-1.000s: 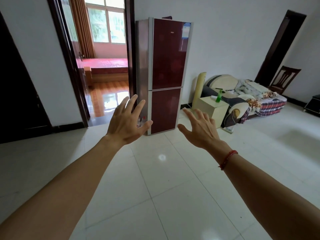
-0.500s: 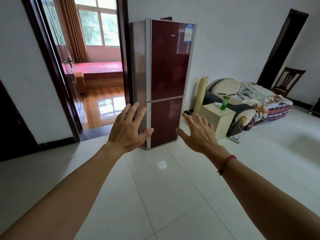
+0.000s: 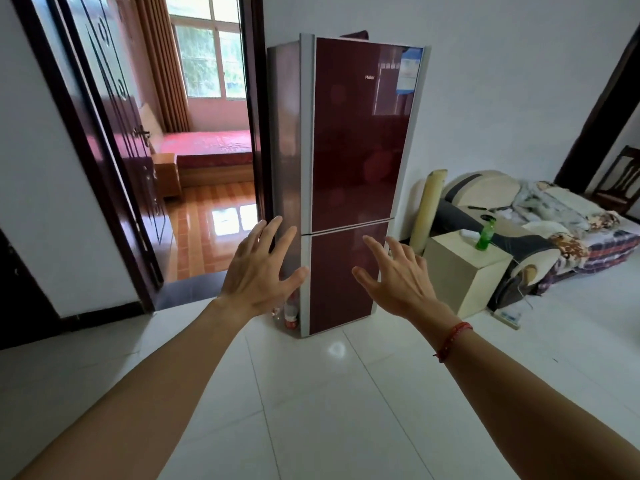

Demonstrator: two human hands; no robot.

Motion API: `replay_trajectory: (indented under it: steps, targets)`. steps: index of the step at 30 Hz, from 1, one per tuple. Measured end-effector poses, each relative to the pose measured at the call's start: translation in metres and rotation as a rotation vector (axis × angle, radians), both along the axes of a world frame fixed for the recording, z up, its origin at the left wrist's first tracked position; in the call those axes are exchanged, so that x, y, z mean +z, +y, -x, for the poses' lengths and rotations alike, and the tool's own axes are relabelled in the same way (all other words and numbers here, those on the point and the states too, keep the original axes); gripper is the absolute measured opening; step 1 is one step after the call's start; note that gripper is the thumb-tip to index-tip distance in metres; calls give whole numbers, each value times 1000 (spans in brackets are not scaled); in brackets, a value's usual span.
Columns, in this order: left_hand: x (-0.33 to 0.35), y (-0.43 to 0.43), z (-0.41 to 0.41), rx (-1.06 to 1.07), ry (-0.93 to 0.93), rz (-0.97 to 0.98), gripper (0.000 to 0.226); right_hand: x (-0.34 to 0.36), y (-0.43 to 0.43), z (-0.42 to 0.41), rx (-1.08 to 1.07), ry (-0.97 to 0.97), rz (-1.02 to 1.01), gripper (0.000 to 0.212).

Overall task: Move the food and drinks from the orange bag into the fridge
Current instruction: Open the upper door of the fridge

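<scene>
A tall dark red fridge [image 3: 356, 140] with two doors stands against the white wall straight ahead, both doors closed. My left hand [image 3: 258, 271] is stretched out in front of its lower left edge, fingers spread, holding nothing. My right hand [image 3: 398, 277] reaches toward the lower door, fingers apart and empty, with a red string bracelet on the wrist. Neither hand touches the fridge. No orange bag is in view.
Bottles [image 3: 291, 308] stand on the floor at the fridge's left foot. A cream cabinet [image 3: 464, 275] with a green bottle [image 3: 485, 233] sits to the right, beside a cluttered recliner [image 3: 512, 216]. An open doorway [image 3: 207, 161] to a bedroom lies left.
I have walked closer to the fridge, which now looks larger and more central. Both hands stay raised and open in front of me.
</scene>
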State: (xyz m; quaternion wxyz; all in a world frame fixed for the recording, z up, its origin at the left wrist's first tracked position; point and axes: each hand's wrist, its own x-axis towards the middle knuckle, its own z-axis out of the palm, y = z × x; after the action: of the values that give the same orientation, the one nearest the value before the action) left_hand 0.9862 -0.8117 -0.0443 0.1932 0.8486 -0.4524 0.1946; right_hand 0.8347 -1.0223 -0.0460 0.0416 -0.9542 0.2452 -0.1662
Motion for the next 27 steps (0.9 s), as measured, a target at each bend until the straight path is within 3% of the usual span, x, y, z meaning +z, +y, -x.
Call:
replay_trajectory:
  steps: [13,27]
  targets:
    - [-18,-110,-170,44,-19,-15,82,-10,-116,-168,29,27,-4,71]
    - [-26,-229,-412,-17,-30,-62,82,-15,-207,-384,-59,46,-15,72]
